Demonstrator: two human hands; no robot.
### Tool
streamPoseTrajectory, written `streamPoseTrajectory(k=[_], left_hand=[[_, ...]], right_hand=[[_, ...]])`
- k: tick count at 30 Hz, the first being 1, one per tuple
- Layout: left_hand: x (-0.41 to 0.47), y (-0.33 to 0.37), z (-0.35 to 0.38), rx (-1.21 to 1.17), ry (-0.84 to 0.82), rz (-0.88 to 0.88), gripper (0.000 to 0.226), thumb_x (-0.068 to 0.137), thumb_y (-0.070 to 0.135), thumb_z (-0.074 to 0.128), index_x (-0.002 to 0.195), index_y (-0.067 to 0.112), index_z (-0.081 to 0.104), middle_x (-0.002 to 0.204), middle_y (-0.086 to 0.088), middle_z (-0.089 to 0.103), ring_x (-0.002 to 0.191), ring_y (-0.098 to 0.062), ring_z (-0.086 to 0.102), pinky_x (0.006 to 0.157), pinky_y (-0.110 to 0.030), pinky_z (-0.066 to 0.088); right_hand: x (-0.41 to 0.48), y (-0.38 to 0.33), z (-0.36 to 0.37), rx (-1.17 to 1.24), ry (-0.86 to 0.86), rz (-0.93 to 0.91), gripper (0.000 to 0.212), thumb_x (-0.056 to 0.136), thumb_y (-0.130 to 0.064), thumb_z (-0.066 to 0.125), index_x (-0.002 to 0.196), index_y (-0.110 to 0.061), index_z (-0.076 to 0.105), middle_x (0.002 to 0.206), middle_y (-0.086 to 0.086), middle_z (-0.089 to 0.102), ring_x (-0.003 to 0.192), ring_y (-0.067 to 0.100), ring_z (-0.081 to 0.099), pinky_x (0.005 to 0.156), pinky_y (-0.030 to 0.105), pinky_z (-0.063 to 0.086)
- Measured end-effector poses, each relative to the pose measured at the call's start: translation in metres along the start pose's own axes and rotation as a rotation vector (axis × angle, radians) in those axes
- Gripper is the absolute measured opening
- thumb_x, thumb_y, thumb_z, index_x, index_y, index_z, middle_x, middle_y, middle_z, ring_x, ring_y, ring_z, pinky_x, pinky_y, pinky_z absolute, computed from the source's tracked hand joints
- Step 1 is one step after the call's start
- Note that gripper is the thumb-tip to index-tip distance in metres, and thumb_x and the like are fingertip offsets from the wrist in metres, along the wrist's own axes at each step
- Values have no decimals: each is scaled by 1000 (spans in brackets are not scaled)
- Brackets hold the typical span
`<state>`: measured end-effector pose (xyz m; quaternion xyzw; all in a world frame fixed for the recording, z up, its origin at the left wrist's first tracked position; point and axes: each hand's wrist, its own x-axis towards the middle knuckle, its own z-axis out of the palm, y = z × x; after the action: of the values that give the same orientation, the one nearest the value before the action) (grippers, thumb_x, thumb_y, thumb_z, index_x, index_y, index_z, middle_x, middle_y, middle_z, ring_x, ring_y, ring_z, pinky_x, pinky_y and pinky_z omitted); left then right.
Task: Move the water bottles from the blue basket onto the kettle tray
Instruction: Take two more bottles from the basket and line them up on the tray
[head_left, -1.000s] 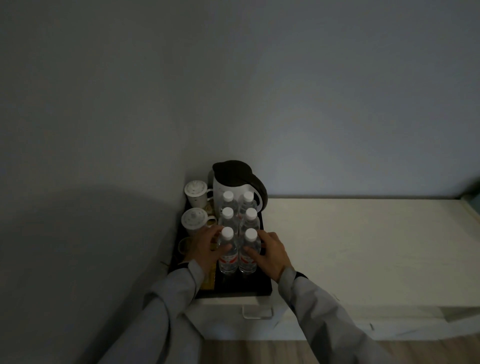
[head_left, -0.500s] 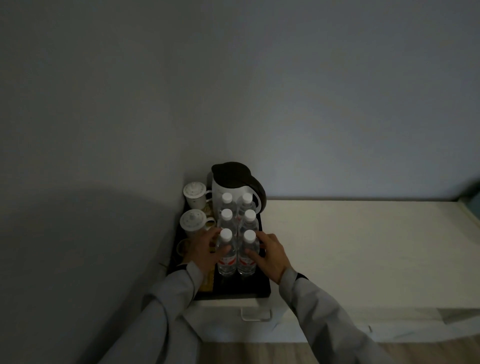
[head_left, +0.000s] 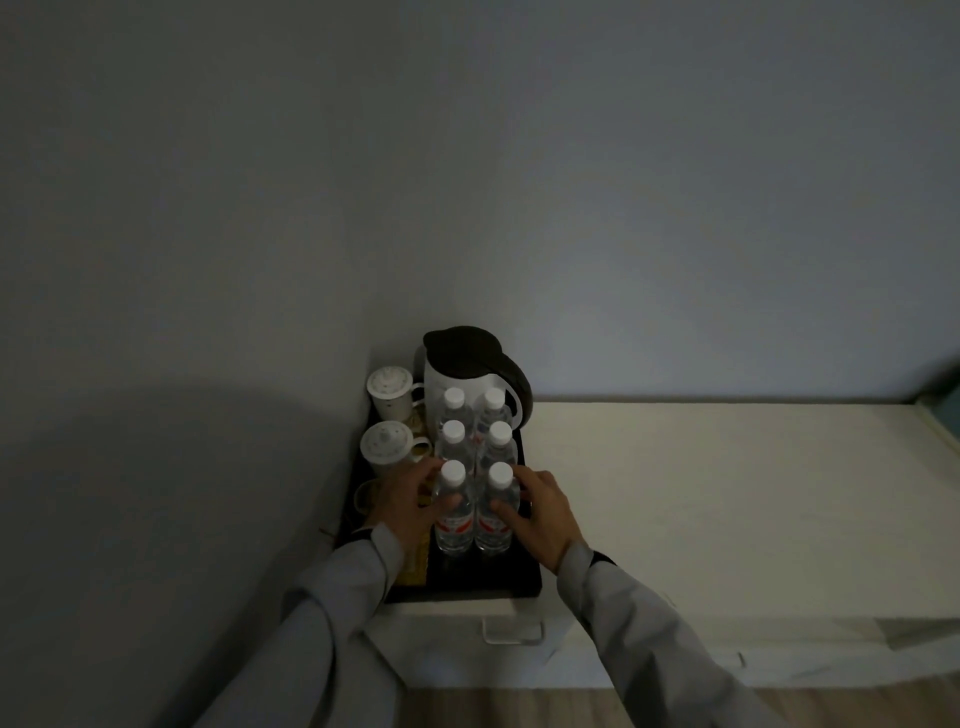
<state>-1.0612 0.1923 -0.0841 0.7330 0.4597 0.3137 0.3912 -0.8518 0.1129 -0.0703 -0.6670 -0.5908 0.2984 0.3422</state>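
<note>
Several clear water bottles with white caps stand in two rows on the black kettle tray (head_left: 483, 584), in front of the white kettle (head_left: 462, 374) with its dark lid. My left hand (head_left: 410, 501) is wrapped on the front left bottle (head_left: 453, 512). My right hand (head_left: 540, 512) is wrapped on the front right bottle (head_left: 494, 514). Both front bottles stand upright on the tray, touching each other. The blue basket is out of sight.
Two lidded white cups (head_left: 390, 385) (head_left: 385, 449) stand at the tray's left side, against the grey wall. The tray sits at the left end of a white counter (head_left: 727, 499). A drawer handle (head_left: 511, 631) is below the tray. Wooden floor shows at the bottom.
Both hands stay on the two front bottles. The view has shifted slightly; the bottles and hands hold almost the same place.
</note>
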Motion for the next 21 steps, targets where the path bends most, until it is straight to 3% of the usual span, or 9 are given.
streamPoseTrajectory(k=[3, 6, 11, 21], left_hand=[[1, -1, 0, 1, 5, 8, 40, 78, 19, 80, 106, 36, 57, 109, 2, 62, 97, -2, 60, 75, -11, 51], [0, -1, 3, -1, 18, -7, 38, 79, 17, 79, 111, 26, 60, 111, -1, 64, 99, -11, 62, 81, -27, 56], [-2, -1, 3, 16, 38, -7, 40, 80, 19, 78, 115, 21, 60, 115, -4, 64, 102, -16, 62, 80, -22, 52], [-4, 0, 5, 34, 71, -20, 46, 78, 19, 80, 120, 14, 60, 120, -9, 62, 106, -21, 62, 88, -36, 55]], right_hand=[[0, 1, 0, 0, 1, -1, 50, 88, -29, 72, 135, -23, 54, 114, 12, 57, 114, 29, 55, 99, 37, 48], [0, 1, 1, 3, -2, 6, 50, 88, -30, 71, 135, -26, 54, 115, 12, 57, 113, 29, 56, 98, 37, 49], [2, 3, 3, -23, -11, -7, 50, 88, -31, 71, 134, -26, 54, 114, 11, 60, 113, 26, 53, 90, 23, 41], [1, 4, 3, 1, 12, -13, 51, 87, -33, 72, 135, -27, 53, 115, 10, 59, 114, 25, 54, 93, 24, 43]])
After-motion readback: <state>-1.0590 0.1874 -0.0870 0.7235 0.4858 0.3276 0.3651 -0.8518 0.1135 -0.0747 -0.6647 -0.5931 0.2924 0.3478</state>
